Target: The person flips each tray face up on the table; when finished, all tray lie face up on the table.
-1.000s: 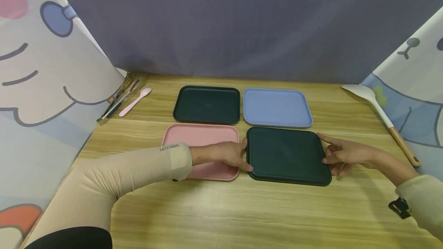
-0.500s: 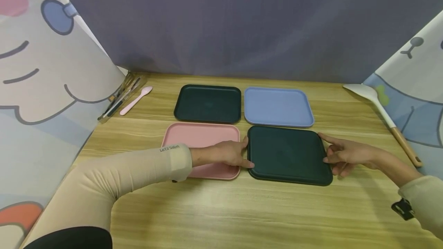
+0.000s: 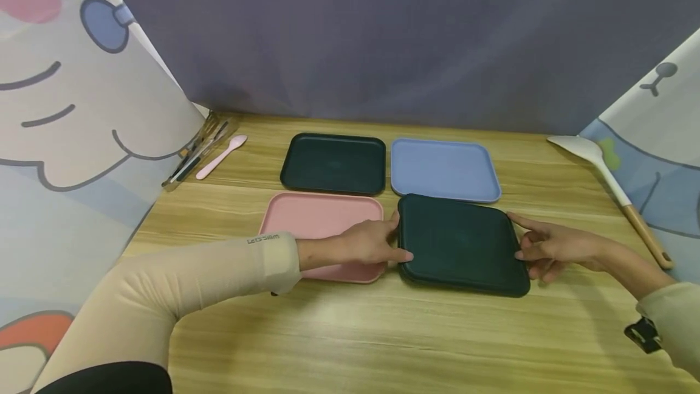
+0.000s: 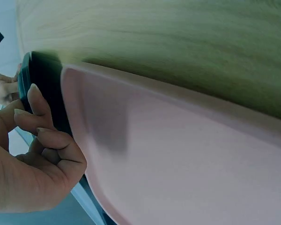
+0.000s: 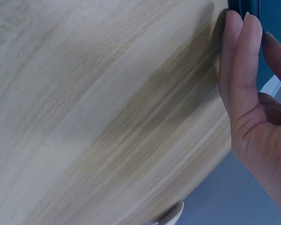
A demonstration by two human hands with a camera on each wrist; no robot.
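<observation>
A dark green tray (image 3: 462,245) lies at the front right of a group of trays, with its left side tipped up a little. At its left edge my left hand (image 3: 369,242) pinches it, fingers reaching under the rim in the left wrist view. My right hand (image 3: 563,248) holds the right edge, one finger stretched toward the far corner. The right wrist view shows fingertips (image 5: 249,28) against the tray's ridged side. Under my left forearm lies a pink tray (image 3: 328,211), partly covered by it.
Behind are another dark green tray (image 3: 333,164) and a blue tray (image 3: 444,169). A pink spoon (image 3: 221,157) and packaged utensils (image 3: 198,152) lie at left. A white ladle-like utensil with a wooden handle (image 3: 648,236) lies along the right wall. A grey curtain (image 3: 350,41) stands behind.
The left side of the front dark green tray has risen slightly, and my left hand has moved a little right and up with it. The whole view has shifted slightly.
</observation>
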